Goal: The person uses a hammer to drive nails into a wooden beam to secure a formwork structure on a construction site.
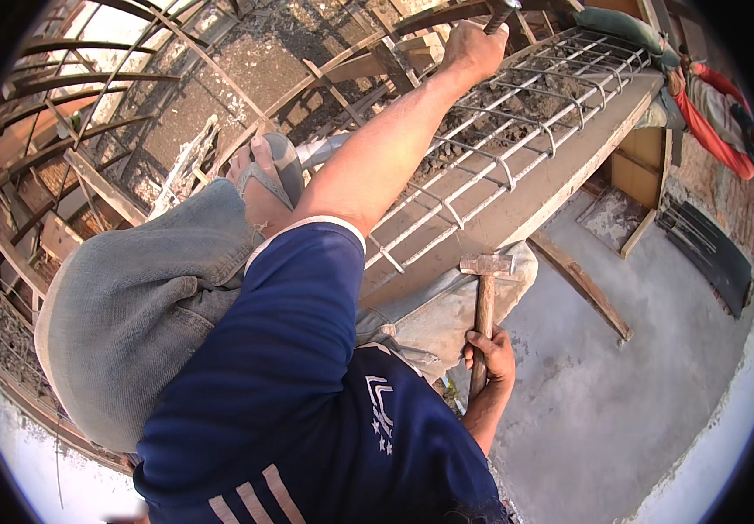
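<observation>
My left hand (pixel 475 51) is stretched far forward over the concrete beam (pixel 560 179). Its fingers are closed round a short, dark metal rod (pixel 501 16), whose upper end runs out at the top edge. Beneath that arm, a cage of steel reinforcing bars (pixel 516 162) with bent ties rises out of the beam. Low on the right, my right hand (pixel 490 354) grips the wooden handle of a hammer (pixel 485 301). The hammer stands head up beside my knee (pixel 516 271), its steel head in front of the pale trouser leg.
Timber strips and formwork (pixel 106 188) spread at the left. My sandalled foot (pixel 268 175) rests by the beam. Right and below lies a grey slab (pixel 586 393) with a curved plank (pixel 582 288) and a dark corrugated sheet (pixel 707 249). Another person's red garment (pixel 722 144) shows at the far right.
</observation>
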### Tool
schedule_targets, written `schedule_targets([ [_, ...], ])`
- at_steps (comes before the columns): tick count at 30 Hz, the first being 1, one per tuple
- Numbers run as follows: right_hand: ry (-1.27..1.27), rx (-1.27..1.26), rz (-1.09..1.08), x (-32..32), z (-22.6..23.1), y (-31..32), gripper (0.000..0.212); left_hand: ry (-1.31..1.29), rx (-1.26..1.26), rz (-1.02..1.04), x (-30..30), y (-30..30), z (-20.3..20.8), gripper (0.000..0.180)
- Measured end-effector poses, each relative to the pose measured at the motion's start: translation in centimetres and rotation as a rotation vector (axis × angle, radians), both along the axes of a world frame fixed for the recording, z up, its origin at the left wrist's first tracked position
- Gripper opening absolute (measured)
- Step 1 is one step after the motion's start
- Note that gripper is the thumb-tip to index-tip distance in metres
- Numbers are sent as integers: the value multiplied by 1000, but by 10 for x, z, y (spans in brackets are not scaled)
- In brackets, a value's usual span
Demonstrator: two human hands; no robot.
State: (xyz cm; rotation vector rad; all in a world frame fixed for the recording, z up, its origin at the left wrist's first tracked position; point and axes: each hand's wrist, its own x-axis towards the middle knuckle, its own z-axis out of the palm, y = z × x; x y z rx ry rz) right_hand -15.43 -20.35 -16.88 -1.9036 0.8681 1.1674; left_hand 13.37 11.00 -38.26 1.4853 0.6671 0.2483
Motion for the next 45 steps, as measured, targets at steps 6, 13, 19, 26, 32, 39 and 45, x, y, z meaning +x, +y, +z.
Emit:
schedule_targets([
  [6, -9, -5, 27, 2, -2, 1, 15, -298, 683, 224, -44, -29, -112, 22],
  [13, 14, 18, -44, -4, -1, -4, 16, -106, -401, 338, -25, 25, -46, 47],
  [19, 45, 13, -6, 7, -1, -2, 16, -283, -132, 461, -25, 5, -89, 38],
  [26, 41, 27, -13, 2, -1, -7, 17, 56, -182, 284, -13, 55, -109, 48],
  [32, 17, 17, 8, 1, -3, -5, 17, 230, -286, 321, -60, 85, -105, 52],
  [39, 27, 37, -35, -3, -2, -6, 16, 191, -324, 350, -35, 87, -32, 46],
  [45, 28, 37, 2, 6, 0, -5, 16, -61, -44, 303, -27, 24, -141, 34],
])
